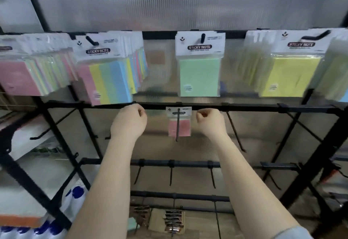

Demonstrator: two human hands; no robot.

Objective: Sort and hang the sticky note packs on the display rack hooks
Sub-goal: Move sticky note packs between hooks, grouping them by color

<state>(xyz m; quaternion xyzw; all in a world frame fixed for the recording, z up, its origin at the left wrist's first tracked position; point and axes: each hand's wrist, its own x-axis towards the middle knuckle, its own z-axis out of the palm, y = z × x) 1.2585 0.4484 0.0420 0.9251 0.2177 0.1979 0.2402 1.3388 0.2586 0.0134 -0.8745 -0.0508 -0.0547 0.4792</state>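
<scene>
Both forearms reach up to the rack's middle rail, left hand [131, 117] and right hand [209, 119] curled into empty fists flanking the small pink sticky note pack [178, 123] on its hook [177, 125]; a careless knock could slide it off.

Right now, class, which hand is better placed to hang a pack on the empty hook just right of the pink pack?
The right hand: it sits between the pink pack and that empty hook, while the left hand is on the pack's far side.
</scene>
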